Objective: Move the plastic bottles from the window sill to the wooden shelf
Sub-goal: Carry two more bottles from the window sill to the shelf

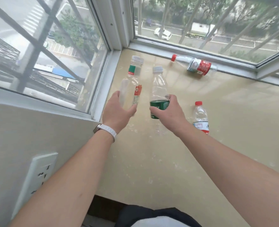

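Clear plastic bottles, five counted, on or over the beige window sill (201,145). Left hand (117,112) grips a blurred bottle (127,94); right hand (168,110) grips the green-labelled bottle (159,89). One green-and-red-labelled bottle (135,66) stands behind, one red-capped bottle (200,117) stands right, one red-labelled bottle (196,65) lies flat.

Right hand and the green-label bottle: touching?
Touching. The head view shows the right hand wrapped around the green-label bottle, fingers and thumb pressed against the green band, no gap visible.
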Motion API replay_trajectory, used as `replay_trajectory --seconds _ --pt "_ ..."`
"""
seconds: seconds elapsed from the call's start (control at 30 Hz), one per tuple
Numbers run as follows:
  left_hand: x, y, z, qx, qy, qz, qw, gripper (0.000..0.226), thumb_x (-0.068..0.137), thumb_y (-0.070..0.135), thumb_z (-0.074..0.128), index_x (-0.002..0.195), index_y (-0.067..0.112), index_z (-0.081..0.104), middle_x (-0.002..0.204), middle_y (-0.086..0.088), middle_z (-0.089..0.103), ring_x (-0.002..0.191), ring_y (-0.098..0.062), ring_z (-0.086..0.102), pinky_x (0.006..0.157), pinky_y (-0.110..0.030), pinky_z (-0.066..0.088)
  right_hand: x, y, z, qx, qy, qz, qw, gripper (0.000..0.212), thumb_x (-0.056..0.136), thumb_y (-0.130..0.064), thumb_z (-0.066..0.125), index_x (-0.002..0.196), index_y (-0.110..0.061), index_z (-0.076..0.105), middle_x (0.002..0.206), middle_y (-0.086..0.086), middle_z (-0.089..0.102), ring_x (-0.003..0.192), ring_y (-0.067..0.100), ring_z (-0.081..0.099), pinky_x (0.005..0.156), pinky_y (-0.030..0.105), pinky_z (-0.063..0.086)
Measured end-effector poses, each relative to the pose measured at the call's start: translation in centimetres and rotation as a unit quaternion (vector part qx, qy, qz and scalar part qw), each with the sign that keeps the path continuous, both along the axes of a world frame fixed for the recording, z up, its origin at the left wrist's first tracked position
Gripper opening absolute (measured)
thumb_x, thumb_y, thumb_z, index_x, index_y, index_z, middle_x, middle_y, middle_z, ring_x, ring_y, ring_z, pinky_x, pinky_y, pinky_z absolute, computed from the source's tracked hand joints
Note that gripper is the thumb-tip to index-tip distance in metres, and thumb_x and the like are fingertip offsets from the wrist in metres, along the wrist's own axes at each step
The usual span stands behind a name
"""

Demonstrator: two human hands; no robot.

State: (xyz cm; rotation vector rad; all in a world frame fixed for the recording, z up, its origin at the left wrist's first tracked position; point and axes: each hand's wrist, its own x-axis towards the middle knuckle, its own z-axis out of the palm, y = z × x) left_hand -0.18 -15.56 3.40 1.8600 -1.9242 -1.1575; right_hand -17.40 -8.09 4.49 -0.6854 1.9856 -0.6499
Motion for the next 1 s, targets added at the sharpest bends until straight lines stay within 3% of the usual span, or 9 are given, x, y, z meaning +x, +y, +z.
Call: replay_trajectory --seconds 0.1,0.2,0.33,0.43,0.57,0.73,0.87,1.0 --pt "-0.6 2.0 3.3 -0.001 0.052 -0.002 0.999 0.037 0.078 0.039 0.076 0.101 0.032 0.047 0.089 0.017 0.058 0.081 -0.004 0.057 0.074 -0.031 0.049 -0.8 2.4 3.1 -0.037 -0.009 -0.009 0.999 0.074 0.077 -0.041 0.072 0.138 -0.025 0.034 0.113 -0.008 0.059 0.087 -0.001 0.058 0.068 0.025 0.049" --pt "-0.9 4.0 6.3 -0.007 0.098 0.001 0.995 0.046 0.076 0.04 0.078 0.113 0.034 0.05 0.099 0.022 0.061 0.092 0.006 0.058 0.079 -0.027 0.05 -1.5 5.2 6.2 -0.068 -0.01 -0.016 0.997 0.075 0.079 -0.04 0.073 0.141 -0.025 0.033 0.118 -0.007 0.057 0.088 -0.006 0.055 0.065 0.021 0.046" --pt "-1.4 7.2 10.6 -0.027 0.153 -0.003 0.988 0.06 0.075 0.033 0.082 0.126 0.025 0.052 0.11 0.02 0.062 0.099 0.004 0.061 0.078 -0.019 0.051 -2.1 8.9 10.0 -0.11 -0.015 -0.025 0.993 0.068 0.082 -0.036 0.073 0.137 -0.028 0.034 0.104 -0.018 0.053 0.085 -0.006 0.054 0.062 0.016 0.042" --pt "-1.6 9.7 13.5 -0.047 0.183 -0.017 0.982 0.058 0.074 0.029 0.083 0.123 0.024 0.052 0.109 0.018 0.062 0.092 0.009 0.062 0.072 -0.012 0.051 -2.5 11.5 12.2 -0.143 -0.018 -0.037 0.989 0.072 0.08 -0.038 0.076 0.139 -0.027 0.035 0.109 -0.012 0.058 0.093 -0.003 0.056 0.066 0.018 0.044" --pt "-1.6 13.0 16.8 -0.058 0.225 -0.035 0.972 0.06 0.068 0.039 0.077 0.122 0.027 0.053 0.112 0.014 0.064 0.094 0.004 0.063 0.08 -0.026 0.054 -2.6 15.0 15.2 -0.182 -0.015 -0.052 0.982 0.073 0.074 -0.043 0.076 0.136 -0.029 0.04 0.113 -0.009 0.061 0.104 0.012 0.061 0.079 0.029 0.053" --pt "-2.0 16.3 19.4 -0.074 0.264 -0.067 0.959 0.069 0.065 0.043 0.08 0.126 0.029 0.05 0.118 0.008 0.063 0.104 -0.007 0.063 0.083 -0.032 0.054 -3.3 20.1 18.5 -0.228 -0.01 -0.07 0.971 0.069 0.073 -0.04 0.079 0.131 -0.03 0.043 0.112 -0.011 0.063 0.099 0.007 0.064 0.084 0.03 0.054" --pt "-3.1 17.9 21.1 -0.069 0.287 -0.103 0.95 0.06 0.078 0.019 0.082 0.125 0.029 0.045 0.118 0.005 0.062 0.104 -0.009 0.063 0.08 -0.029 0.054 -3.5 23.8 20.0 -0.256 -0.003 -0.102 0.961 0.055 0.079 -0.028 0.08 0.119 -0.037 0.043 0.11 -0.01 0.065 0.095 0.004 0.065 0.083 0.025 0.052" --pt "-3.5 18.2 22.4 -0.065 0.294 -0.17 0.938 0.063 0.078 0.017 0.082 0.127 0.028 0.044 0.115 0.003 0.065 0.102 -0.011 0.065 0.077 -0.028 0.054 -2.8 26.2 21.0 -0.275 0.019 -0.16 0.948 0.058 0.079 -0.028 0.08 0.122 -0.036 0.043 0.117 -0.008 0.062 0.099 0.002 0.063 0.084 0.024 0.051"
